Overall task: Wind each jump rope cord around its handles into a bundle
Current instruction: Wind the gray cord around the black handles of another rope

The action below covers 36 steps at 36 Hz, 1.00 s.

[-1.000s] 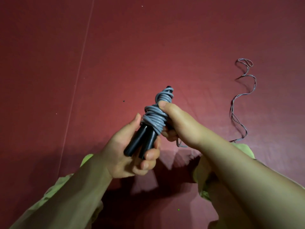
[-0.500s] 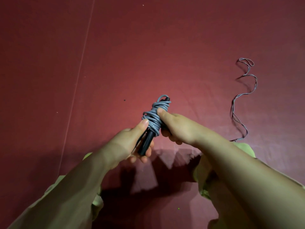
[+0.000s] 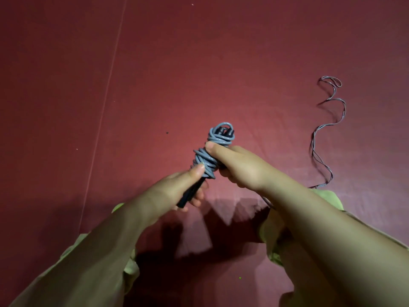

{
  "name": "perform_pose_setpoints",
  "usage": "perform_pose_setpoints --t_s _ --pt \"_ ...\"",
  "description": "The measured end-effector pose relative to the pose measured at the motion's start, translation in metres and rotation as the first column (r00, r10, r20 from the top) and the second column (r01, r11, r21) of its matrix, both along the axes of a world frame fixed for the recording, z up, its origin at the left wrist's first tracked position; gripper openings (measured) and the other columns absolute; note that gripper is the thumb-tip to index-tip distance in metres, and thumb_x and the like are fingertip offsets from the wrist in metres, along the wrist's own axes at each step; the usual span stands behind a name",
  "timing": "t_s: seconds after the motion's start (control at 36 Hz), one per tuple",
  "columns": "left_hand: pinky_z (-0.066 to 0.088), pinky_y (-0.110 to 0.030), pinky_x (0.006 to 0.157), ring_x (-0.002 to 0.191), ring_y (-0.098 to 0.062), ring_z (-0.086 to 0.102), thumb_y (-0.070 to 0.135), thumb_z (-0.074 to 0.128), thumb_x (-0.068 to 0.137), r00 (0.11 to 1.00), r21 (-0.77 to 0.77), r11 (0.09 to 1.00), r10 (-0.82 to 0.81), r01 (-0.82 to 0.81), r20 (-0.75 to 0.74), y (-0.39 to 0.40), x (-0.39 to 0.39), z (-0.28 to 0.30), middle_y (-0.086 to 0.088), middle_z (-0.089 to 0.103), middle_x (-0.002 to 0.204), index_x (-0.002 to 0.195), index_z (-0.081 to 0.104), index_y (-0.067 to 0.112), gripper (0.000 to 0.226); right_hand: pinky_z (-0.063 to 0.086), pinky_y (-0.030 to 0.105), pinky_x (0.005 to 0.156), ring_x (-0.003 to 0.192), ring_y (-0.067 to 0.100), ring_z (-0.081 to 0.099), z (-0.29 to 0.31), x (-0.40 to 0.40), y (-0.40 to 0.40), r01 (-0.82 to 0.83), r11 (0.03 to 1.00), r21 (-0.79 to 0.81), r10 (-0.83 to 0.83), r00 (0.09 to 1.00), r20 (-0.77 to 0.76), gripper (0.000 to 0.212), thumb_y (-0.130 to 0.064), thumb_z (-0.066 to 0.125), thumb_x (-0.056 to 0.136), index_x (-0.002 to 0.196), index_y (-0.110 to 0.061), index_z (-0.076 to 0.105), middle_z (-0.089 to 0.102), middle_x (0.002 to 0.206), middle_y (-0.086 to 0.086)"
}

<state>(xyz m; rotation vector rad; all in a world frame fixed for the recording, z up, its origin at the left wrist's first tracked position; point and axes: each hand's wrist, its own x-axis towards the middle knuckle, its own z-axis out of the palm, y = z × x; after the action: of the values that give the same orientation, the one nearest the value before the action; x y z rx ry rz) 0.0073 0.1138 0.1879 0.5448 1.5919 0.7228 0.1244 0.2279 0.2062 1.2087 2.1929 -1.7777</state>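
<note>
A jump rope bundle [image 3: 207,159] sits between my hands above the red mat: grey cord wound in many turns around two black handles [image 3: 190,194]. My left hand [image 3: 177,189] grips the lower ends of the handles, thumb pressed on the coils. My right hand [image 3: 239,169] grips the upper part of the bundle, thumb on top of the cord. The handles' top ends [image 3: 225,132] poke out of the windings. A second rope's thin cord [image 3: 318,138] lies loose and wavy on the mat at the right, its near end hidden behind my right arm.
A red mat [image 3: 199,63] covers the whole floor, with a pale seam line [image 3: 106,94] running down the left side. Light green trousers [image 3: 325,196] show under both arms at the bottom.
Both hands have moved forward and down with the bundle. My left hand has turned palm-down over the handles, and the bundle now tilts further away from me.
</note>
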Motion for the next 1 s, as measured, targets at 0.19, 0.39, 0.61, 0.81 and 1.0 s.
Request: perform_pose_setpoints --t_s 0.19,0.39,0.61,0.81,1.0 --pt "0.058 -0.033 0.062 0.066 -0.019 0.069 0.062 0.085 0.046 0.647 0.1 0.995 -0.06 -0.025 0.76 -0.008 -0.011 0.008 -0.006 0.07 0.075 0.085 0.075 0.015 0.062 0.013 0.03 0.049 0.046 0.011 0.024 0.003 -0.001 0.0 0.024 0.945 -0.325 -0.127 0.945 -0.301 0.03 -0.045 0.04 0.079 0.057 -0.025 0.04 0.031 0.051 -0.003" --pt "0.053 -0.028 0.049 0.051 -0.016 0.063 0.052 0.093 0.031 0.752 0.046 0.991 0.065 -0.126 0.657 -0.007 -0.001 0.009 -0.004 0.063 0.063 0.075 0.074 0.013 0.062 0.021 0.026 0.047 0.044 0.009 0.026 0.002 0.007 0.005 -0.08 0.945 -0.316 0.01 0.976 -0.217 0.042 -0.058 0.036 0.081 0.066 -0.018 0.04 0.037 0.046 -0.01" --pt "0.05 -0.023 0.051 0.051 -0.01 0.058 0.026 0.062 0.081 0.97 0.112 0.986 0.097 -0.124 0.225 -0.002 0.008 0.009 0.0 0.059 0.061 0.082 0.058 0.012 0.015 0.017 0.027 0.048 0.047 0.01 0.026 0.004 0.006 0.003 0.005 0.961 -0.275 -0.035 0.994 -0.103 0.045 -0.057 0.04 0.094 0.065 -0.022 0.04 0.037 0.049 -0.01" --pt "0.041 -0.034 0.056 0.051 -0.012 0.047 0.068 0.061 0.046 0.971 0.181 0.983 0.035 0.009 -0.238 -0.001 0.002 -0.013 0.012 0.05 0.051 0.072 0.055 0.019 0.055 0.019 0.027 0.046 0.048 0.01 0.023 0.002 0.002 -0.001 0.056 0.979 -0.196 -0.062 0.998 -0.023 0.043 -0.056 0.037 0.094 0.065 -0.025 0.036 0.028 0.052 -0.009" --pt "0.04 -0.024 0.052 0.049 -0.009 0.047 0.047 0.072 0.058 0.997 0.217 0.976 -0.011 0.029 -0.083 -0.002 0.002 -0.01 0.008 0.053 0.054 0.075 0.055 0.012 0.042 0.024 0.019 0.046 0.036 0.004 0.028 0.004 0.002 -0.003 0.028 0.998 -0.056 -0.032 0.996 -0.08 0.046 -0.046 0.036 0.099 0.06 -0.022 0.033 0.03 0.04 -0.014"
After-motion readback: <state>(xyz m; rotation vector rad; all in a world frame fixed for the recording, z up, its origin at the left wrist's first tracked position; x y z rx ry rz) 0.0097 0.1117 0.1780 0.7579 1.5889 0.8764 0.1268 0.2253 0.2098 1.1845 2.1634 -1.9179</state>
